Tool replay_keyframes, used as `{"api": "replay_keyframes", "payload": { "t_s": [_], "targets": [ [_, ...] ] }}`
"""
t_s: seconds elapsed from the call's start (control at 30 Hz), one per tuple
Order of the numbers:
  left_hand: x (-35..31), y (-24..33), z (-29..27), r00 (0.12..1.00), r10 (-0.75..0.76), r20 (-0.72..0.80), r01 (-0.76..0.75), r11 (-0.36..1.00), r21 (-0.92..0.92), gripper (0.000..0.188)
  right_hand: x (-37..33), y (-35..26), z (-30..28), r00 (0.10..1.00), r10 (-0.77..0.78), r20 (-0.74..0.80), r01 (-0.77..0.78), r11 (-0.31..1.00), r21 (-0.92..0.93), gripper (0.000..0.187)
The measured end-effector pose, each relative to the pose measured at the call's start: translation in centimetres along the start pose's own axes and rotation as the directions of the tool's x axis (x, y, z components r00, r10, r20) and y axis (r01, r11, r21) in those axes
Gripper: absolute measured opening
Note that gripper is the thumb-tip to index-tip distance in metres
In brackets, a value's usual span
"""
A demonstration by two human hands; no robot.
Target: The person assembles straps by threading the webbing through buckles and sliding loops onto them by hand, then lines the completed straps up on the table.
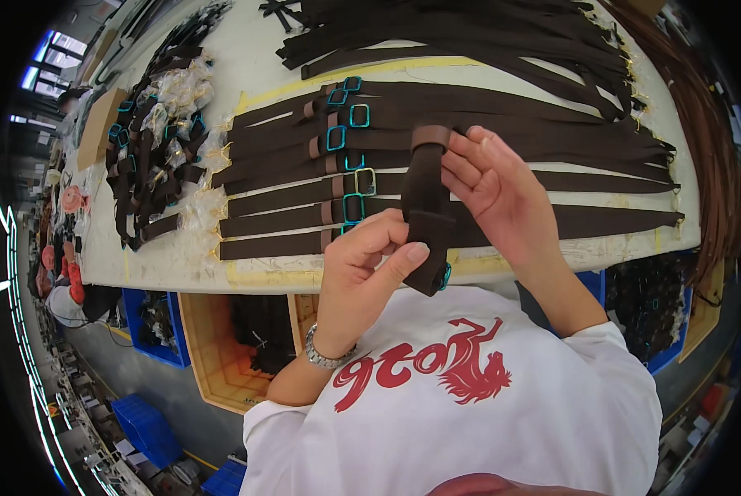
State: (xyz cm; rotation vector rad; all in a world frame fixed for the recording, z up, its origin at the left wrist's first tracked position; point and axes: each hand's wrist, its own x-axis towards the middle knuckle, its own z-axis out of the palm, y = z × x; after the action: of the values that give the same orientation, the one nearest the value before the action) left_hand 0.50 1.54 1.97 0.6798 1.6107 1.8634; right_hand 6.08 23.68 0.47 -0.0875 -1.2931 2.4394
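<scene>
A dark brown belt (425, 183) hangs folded between my hands, above the near part of the table. My left hand (369, 263) is closed on its lower part, with thumb and bent fingers pinching the fabric. A lighter brown keeper loop (431, 136) wraps the belt's top bend. Beside that loop is my right hand (502, 186), palm showing and fingers stretched out, the fingertips touching the belt's right edge. At the bottom of the belt, part of a teal buckle (445, 276) peeks out. Several similar belts (279, 207) lie side by side beneath, with teal buckles (353, 208) and brown loops.
A white table (159, 269) spans the view. Dark straps (469, 29) are piled at its far side, and bagged belts (159, 157) at the left. A wooden crate (197, 318) and blue bins (139, 331) stand below the near edge. Long brown strips (721, 165) hang at the right.
</scene>
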Motion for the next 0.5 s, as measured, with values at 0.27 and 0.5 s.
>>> {"api": "replay_keyframes", "payload": {
  "t_s": [0.27, 0.5],
  "targets": [
    [-0.6, 0.0, 0.6, 0.959, 0.256, 0.122, -0.281, 0.913, 0.296, 0.011, -3.4, -0.6, 1.9, 0.907, 0.389, 0.163, -0.410, 0.724, 0.555, 0.046],
    [-1.0, -0.9, 0.7, 0.953, 0.199, 0.229, -0.262, 0.922, 0.287, 0.016, -0.7, -1.6, 1.4, 0.903, -0.335, 0.268, 0.424, 0.789, -0.444, 0.062]
  ]
}}
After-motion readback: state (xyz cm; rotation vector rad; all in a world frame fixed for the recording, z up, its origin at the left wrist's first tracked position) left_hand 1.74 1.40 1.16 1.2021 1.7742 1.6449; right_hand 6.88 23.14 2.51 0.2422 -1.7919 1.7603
